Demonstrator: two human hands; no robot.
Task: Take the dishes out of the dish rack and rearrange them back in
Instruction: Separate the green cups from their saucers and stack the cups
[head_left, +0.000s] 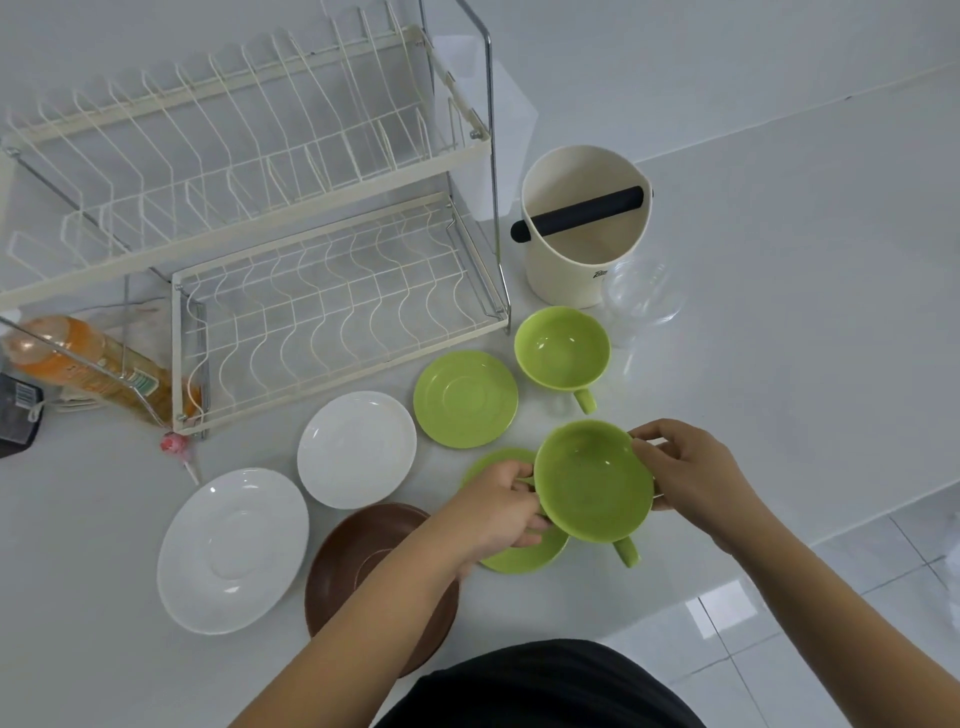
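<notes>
The two-tier white wire dish rack (291, 218) stands at the back left with nothing in it. I hold a green cup (592, 483) by its rim, my left hand (504, 512) on the left side and my right hand (691, 467) on the right, its handle pointing towards me. Under it lies a green saucer (524, 553). A second green cup (563, 348) and green saucer (466, 399) sit further back. Two white plates (356, 449) (232, 551) and a brown plate (353, 551) lie on the counter to the left.
A cream canister with a black bar (584, 228) and a clear glass bowl (644, 293) stand to the right of the rack. An orange bottle (78, 358) and a pink lollipop (174, 447) lie at the left. The counter edge drops to a tiled floor at the right.
</notes>
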